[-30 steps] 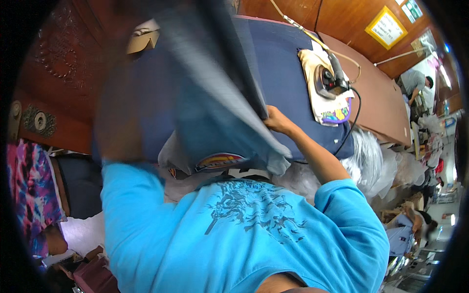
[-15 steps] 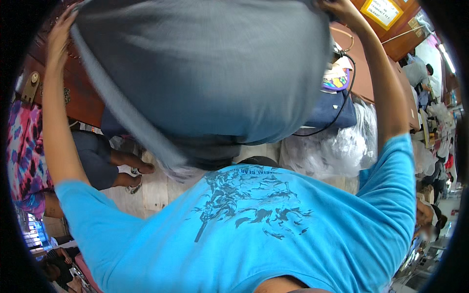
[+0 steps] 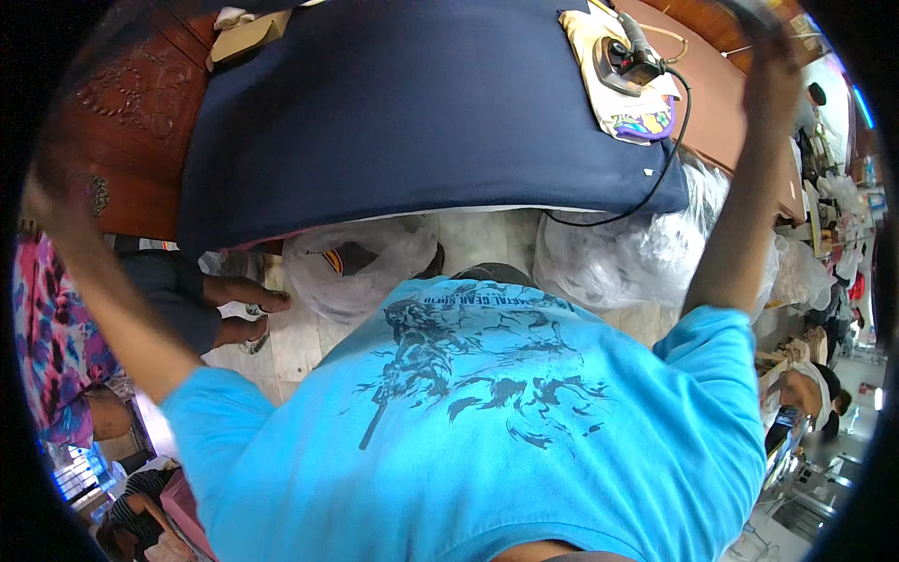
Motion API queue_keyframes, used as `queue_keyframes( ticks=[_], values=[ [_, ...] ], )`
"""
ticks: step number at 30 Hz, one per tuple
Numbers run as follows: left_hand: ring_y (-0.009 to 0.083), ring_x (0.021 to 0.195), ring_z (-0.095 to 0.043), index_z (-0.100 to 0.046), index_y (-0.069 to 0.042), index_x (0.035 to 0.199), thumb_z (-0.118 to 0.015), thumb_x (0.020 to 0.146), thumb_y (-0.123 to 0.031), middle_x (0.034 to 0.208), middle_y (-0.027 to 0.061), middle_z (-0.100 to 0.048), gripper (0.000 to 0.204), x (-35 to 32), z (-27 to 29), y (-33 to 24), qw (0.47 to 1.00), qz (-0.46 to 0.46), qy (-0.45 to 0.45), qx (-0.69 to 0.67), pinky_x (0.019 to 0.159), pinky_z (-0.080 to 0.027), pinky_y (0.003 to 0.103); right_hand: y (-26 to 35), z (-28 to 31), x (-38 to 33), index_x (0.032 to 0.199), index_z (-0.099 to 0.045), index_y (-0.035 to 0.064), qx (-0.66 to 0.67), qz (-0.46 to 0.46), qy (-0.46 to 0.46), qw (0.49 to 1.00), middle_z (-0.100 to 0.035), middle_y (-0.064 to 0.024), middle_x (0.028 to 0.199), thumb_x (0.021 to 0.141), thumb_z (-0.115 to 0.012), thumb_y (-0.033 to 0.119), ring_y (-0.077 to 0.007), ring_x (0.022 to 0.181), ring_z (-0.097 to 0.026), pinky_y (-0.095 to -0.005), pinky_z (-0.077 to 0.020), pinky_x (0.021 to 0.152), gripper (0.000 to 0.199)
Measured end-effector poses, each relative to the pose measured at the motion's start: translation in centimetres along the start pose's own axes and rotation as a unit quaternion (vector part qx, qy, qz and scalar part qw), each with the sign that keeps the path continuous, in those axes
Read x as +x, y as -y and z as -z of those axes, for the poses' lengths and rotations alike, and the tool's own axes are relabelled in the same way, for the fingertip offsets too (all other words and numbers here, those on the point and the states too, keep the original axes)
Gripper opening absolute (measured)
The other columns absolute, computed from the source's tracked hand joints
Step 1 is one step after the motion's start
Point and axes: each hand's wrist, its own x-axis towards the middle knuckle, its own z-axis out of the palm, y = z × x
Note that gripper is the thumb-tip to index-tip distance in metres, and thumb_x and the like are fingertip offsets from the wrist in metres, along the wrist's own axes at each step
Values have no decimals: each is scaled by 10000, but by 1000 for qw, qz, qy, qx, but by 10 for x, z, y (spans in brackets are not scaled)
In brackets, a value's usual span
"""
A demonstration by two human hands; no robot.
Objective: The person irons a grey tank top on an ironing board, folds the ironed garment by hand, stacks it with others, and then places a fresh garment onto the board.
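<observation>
Ironing pad: navy top (image 3: 421,122) now in view nearly edge to edge, no longer behind grey cloth.
Grey cloth: prob. up past top rim; dark blur (image 3: 752,11) nr R hand may be it, can't confirm. Means: off pad, handling prob. mid-swing.
Cream cloth (image 3: 607,110): folded, pad's R end.
Iron (image 3: 629,67): on cream cloth, untouched.
Hands: L hand (image 3: 56,201) & R hand (image 3: 773,56) wide apart, blurred; grip can't tell.

A tan box (image 3: 249,39) sits beside carved brown woodwork (image 3: 131,98).
</observation>
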Motion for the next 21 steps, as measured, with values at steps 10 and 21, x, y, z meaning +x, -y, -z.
queue_keyframes(
  ticks=[10, 21],
  values=[
    [185, 1071, -469, -538, -50, 1103, -488, 711, -22, 1106, 75, -537, 396, -322, -152, 105, 915, 373, 101, 114, 930, -345, 297, 12, -76, -268, 1025, -595, 12, 332, -335, 286, 834, -606, -88, 1029, 768, -558, 166, -173, 983, -551, -292, -408, 856, 302],
    [300, 1062, -521, -535, -50, 1100, -492, 838, -387, 1123, 144, -563, 430, -242, -234, 175, 717, 489, 117, 482, 867, -405, 419, -21, -224, -258, 821, -609, -1, 7, -355, 446, 822, -632, -161, 802, 702, -618, 411, -270, 762, -607, -344, -447, 690, 429]
  ],
)
